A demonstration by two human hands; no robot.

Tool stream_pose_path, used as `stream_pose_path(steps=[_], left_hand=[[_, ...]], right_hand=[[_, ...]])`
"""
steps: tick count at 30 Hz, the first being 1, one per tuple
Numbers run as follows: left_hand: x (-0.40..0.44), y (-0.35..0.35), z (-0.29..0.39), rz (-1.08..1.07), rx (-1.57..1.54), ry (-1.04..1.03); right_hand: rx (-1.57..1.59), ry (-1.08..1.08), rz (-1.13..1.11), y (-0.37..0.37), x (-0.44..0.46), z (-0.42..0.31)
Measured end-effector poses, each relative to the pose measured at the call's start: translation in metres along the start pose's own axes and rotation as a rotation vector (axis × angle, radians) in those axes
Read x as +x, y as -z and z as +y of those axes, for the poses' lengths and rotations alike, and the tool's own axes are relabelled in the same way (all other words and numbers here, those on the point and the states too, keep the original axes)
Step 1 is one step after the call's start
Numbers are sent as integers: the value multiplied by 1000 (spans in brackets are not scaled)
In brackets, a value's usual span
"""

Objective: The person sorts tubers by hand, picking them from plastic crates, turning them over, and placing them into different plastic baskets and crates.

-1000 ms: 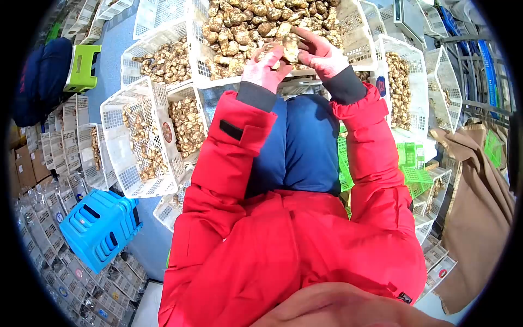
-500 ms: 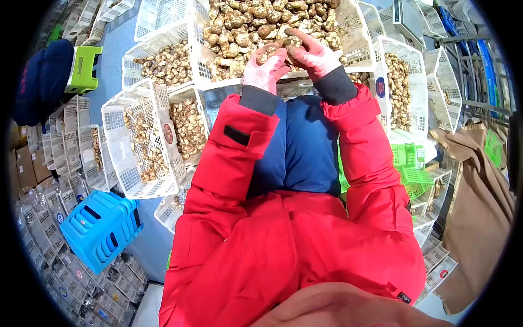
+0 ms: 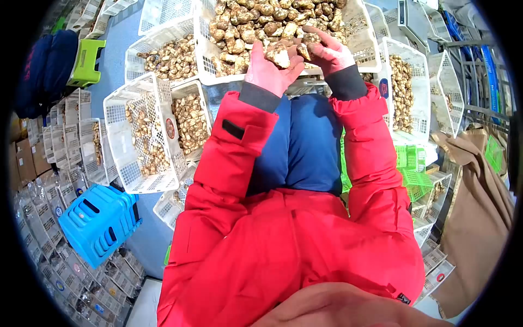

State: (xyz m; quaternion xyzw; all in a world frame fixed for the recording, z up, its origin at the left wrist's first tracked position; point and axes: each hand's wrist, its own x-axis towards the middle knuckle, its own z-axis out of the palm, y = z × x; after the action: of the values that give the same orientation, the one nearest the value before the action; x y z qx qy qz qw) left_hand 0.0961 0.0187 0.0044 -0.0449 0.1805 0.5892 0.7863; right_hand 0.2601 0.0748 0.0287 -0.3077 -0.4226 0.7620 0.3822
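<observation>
My left hand (image 3: 268, 72), in a pinkish glove, cups a brown-and-white mushroom (image 3: 279, 56), its thumb and fingers spread around it. Close beside it, my right hand (image 3: 335, 55), gloved the same way, grips a darker brown mushroom (image 3: 311, 38) between thumb and fingers. A second small mushroom (image 3: 304, 52) shows at the right hand's lower fingers. Both hands are above the front edge of a white plastic crate (image 3: 206, 50) piled with many similar mushrooms (image 3: 272, 17).
White perforated crates with sorted mushrooms flank me, one tilted crate (image 3: 133, 99) at left and another (image 3: 415, 103) at right. A blue plastic stool (image 3: 99, 224) stands at lower left, a green stool (image 3: 87, 61) further up. Brown cloth (image 3: 471, 218) hangs at right.
My left hand has opened out, showing the mushroom's pale side in its palm. My right hand has shifted slightly right, and the view has moved a little.
</observation>
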Motion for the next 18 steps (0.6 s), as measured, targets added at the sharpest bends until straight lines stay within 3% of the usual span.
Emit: stream_pose_path(steps=[2, 3, 8, 10, 11, 15, 18], left_hand=[[-1, -5, -3, 89, -13, -6], [3, 2, -2, -22, -75, 30], [0, 1, -2, 89, -78, -4], [7, 20, -3, -13, -31, -28], [-7, 3, -4, 104, -30, -49], [-10, 6, -7, 70, 141, -138], [-16, 8, 0, 32, 29, -123]], right_hand=[[13, -9, 41, -4, -2, -3], [44, 7, 47, 3, 0, 2], [189, -45, 58, 5, 3, 8], [138, -44, 67, 8, 6, 12], [127, -48, 32, 3, 5, 9], [87, -51, -30, -3, 4, 6], [148, -65, -60, -4, 4, 8]])
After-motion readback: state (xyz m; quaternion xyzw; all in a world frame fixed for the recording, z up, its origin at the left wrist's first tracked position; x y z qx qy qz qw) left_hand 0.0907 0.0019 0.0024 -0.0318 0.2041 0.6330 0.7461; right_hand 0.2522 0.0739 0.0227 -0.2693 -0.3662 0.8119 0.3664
